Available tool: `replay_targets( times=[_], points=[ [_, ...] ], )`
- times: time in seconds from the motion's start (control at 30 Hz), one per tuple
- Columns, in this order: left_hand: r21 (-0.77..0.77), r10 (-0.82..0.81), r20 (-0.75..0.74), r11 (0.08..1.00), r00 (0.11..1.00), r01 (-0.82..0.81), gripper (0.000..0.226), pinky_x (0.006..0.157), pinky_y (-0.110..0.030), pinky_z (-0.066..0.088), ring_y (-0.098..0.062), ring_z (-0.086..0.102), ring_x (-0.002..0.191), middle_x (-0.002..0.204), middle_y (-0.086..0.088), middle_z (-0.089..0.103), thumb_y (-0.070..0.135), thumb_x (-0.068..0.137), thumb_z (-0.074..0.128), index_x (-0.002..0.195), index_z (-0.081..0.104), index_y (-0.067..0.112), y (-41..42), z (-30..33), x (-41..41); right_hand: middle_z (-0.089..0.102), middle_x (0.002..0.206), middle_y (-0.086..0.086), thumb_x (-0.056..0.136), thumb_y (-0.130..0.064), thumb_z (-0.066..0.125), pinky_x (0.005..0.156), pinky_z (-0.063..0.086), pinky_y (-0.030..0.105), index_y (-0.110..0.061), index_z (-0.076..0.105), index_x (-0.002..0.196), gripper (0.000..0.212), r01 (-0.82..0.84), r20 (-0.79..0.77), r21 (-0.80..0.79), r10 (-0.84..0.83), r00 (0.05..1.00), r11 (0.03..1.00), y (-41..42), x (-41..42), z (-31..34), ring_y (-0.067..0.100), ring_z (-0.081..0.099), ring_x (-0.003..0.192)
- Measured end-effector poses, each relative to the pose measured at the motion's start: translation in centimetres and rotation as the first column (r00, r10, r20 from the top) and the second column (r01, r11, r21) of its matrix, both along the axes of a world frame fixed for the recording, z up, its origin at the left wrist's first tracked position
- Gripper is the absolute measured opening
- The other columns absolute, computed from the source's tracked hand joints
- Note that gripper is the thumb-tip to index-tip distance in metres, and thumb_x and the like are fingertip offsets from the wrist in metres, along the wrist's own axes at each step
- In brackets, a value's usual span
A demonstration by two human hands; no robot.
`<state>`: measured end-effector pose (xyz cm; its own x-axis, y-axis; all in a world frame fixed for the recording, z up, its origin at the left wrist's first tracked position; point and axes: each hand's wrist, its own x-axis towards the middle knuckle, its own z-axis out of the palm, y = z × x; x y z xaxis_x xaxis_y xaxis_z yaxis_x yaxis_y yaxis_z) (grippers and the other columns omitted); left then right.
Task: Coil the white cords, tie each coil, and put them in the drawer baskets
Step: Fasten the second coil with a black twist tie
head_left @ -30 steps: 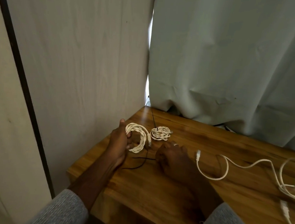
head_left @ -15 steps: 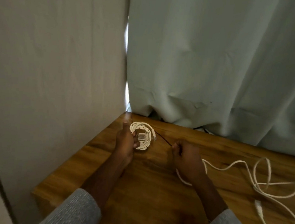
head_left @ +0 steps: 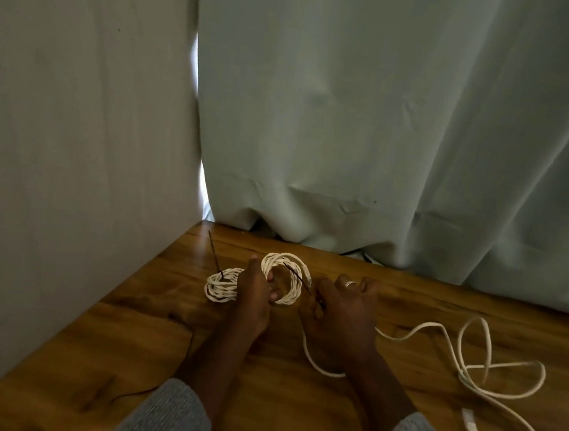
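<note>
Near the tabletop's far left corner: left hand (head_left: 255, 298) clenched on the near side of a coiled white cord (head_left: 284, 279), fingers hooked through the ring, thumb up along its left edge. Right hand (head_left: 340, 309) just beside it, fingertips pinched on a thin black tie (head_left: 299, 280) that crosses the coil's right side. A second coil (head_left: 221, 287) flat on the wood just left of the held one, partly behind the left hand, already cinched by its own black tie (head_left: 214, 254), whose tail points toward the far left corner. A third cord, the loose cord (head_left: 469, 365), uncoiled and sprawled from under the right wrist out to the right edge, plug (head_left: 471, 426) near the front right. Another dark strand (head_left: 143, 392) by the front left edge (probably a spare tie, too thin to be sure). No drawer or baskets in view.

Step in hand, by the look of it: binding the held coil. To do it well:

- Keep the left grip firm so the loops stay stacked.
- Pass the tie round the whole bundle, through the centre, not just over the top strands.
- Draw it snug before twisting; a slack wrap likely lets loops spill out.
- Twist the ends close against the cord, away from the connector end.
</note>
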<state>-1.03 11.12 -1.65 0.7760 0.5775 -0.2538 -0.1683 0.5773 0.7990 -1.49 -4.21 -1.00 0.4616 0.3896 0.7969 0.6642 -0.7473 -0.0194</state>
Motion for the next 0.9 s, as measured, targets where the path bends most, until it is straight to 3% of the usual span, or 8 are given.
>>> replay_targets(
  times=[0.07,0.13,0.17,0.37,0.5,0.57,0.7,0.9],
  points=[
    [-0.017,-0.013,0.017,1.0,1.0,0.014,0.047,0.032,-0.014,0.027,-0.002,0.036,0.028,0.115,-0.036,0.057,0.033,0.105,0.038,0.129,0.051,-0.005,0.1,0.1,0.3,0.057,0.064,-0.003,0.078,-0.036,0.057,0.079,0.04,0.044,-0.022,0.059,0.076,0.014,-0.038,-0.027,-0.042,0.037,0.999,0.998,0.3,0.2,-0.2,0.02,0.054,0.063],
    [-0.02,-0.034,0.018,0.999,0.999,0.034,0.032,0.032,-0.014,0.026,-0.003,0.035,0.029,0.077,-0.013,0.054,0.03,0.104,0.039,0.101,0.058,0.004,0.2,0.1,0.6,0.06,0.067,-0.003,0.078,-0.038,0.057,0.083,0.039,0.046,-0.022,0.059,0.077,0.016,-0.054,-0.053,-0.08,0.05,0.997,0.995,0.5,0.3,-0.4,0.02,0.055,0.066],
    [-0.019,-0.04,0.014,0.999,0.999,0.04,0.03,0.033,-0.014,0.027,-0.003,0.035,0.029,0.071,-0.006,0.05,0.029,0.104,0.039,0.088,0.055,0.009,0.2,0.2,0.7,0.061,0.068,-0.002,0.078,-0.039,0.057,0.084,0.039,0.046,-0.022,0.06,0.078,0.017,-0.054,-0.047,-0.093,0.049,0.998,0.994,0.6,0.3,-0.3,0.021,0.056,0.067],
    [-0.038,-0.06,0.036,0.997,0.998,0.062,0.033,0.033,-0.017,0.026,-0.004,0.033,0.031,0.062,0.0,0.046,0.028,0.103,0.04,0.076,0.05,0.011,0.3,0.6,0.3,0.063,0.063,-0.001,0.077,-0.037,0.056,0.084,0.035,0.044,-0.02,0.064,0.076,0.019,-0.036,0.042,-0.134,0.042,0.998,0.99,0.6,-0.3,-0.2,0.022,0.059,0.067],
    [0.111,-0.183,-0.034,0.976,0.982,0.186,0.042,0.039,-0.02,0.029,-0.009,0.037,0.032,0.049,0.001,0.044,0.037,0.101,0.042,0.067,0.048,0.013,-0.8,0.9,-0.6,0.065,0.061,-0.001,0.074,-0.03,0.077,0.081,0.036,0.045,-0.02,0.063,0.09,0.024,0.019,0.065,-0.113,-0.011,0.998,0.993,0.9,0.0,-0.3,0.025,0.063,0.068],
    [0.21,-0.263,-0.027,0.942,0.964,0.263,0.04,0.038,-0.019,0.033,-0.008,0.045,0.035,0.047,0.003,0.052,0.034,0.102,0.043,0.07,0.055,0.012,-1.7,1.1,-1.4,0.066,0.061,0.0,0.084,-0.032,0.068,0.079,0.034,0.044,-0.021,0.063,0.088,0.013,0.052,0.112,-0.095,-0.041,0.993,0.994,0.8,0.1,-0.2,0.026,0.063,0.068],
    [0.323,-0.342,-0.088,0.879,0.936,0.352,0.035,0.041,-0.018,0.041,-0.012,0.062,0.059,0.077,-0.003,0.07,0.035,0.102,0.046,0.101,0.069,0.009,-2.7,1.4,-2.1,0.068,0.064,0.0,0.088,-0.039,0.048,0.078,0.031,0.042,-0.018,0.064,0.077,0.029,0.072,0.155,-0.118,-0.053,0.987,0.99,0.6,-0.1,-0.2,0.027,0.064,0.068],
    [0.385,-0.362,0.01,0.862,0.932,0.33,0.025,0.038,-0.015,0.033,-0.004,0.05,0.043,0.063,0.002,0.061,0.026,0.102,0.046,0.101,0.067,0.012,-2.1,1.9,-2.7,0.071,0.08,-0.004,0.088,-0.034,0.051,0.078,0.031,0.04,-0.023,0.065,0.085,0.018,-0.039,0.091,-0.136,0.052,0.994,0.99,0.7,-0.1,-0.4,0.026,0.062,0.08]
  ],
)
